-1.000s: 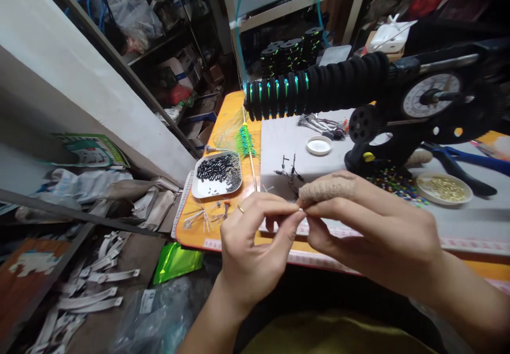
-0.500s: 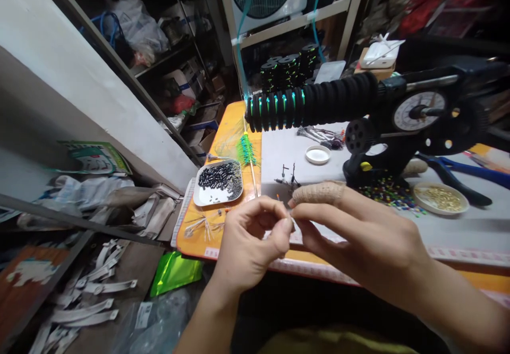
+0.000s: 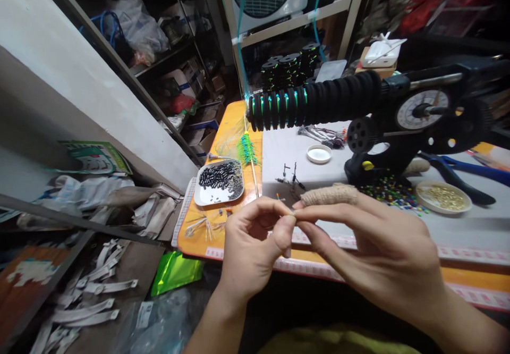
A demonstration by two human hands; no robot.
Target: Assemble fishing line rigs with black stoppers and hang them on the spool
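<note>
My left hand (image 3: 251,247) and my right hand (image 3: 370,242) meet fingertip to fingertip just above the near edge of the orange table (image 3: 231,125). Both pinch a tiny piece between thumb and finger; it is too small to make out. A beige wrap covers my right index finger (image 3: 329,195). Behind the hands stands a black winding machine (image 3: 414,125) with a long foam-covered roller (image 3: 314,101) wound with green line. A white tray of small black tubes (image 3: 221,181) lies to the left of my hands.
A white lid (image 3: 319,153), a dish of gold beads (image 3: 443,196), scattered coloured beads (image 3: 388,192) and blue-handled pliers (image 3: 458,170) lie on the grey mat (image 3: 458,226). Black spools (image 3: 290,67) stand behind. Shelves (image 3: 167,51) and littered floor (image 3: 91,290) at left.
My pinched fingertips have stayed together and shifted slightly, my left thumb now pointing more downward. The view has moved a little; the table's things lie as before.
</note>
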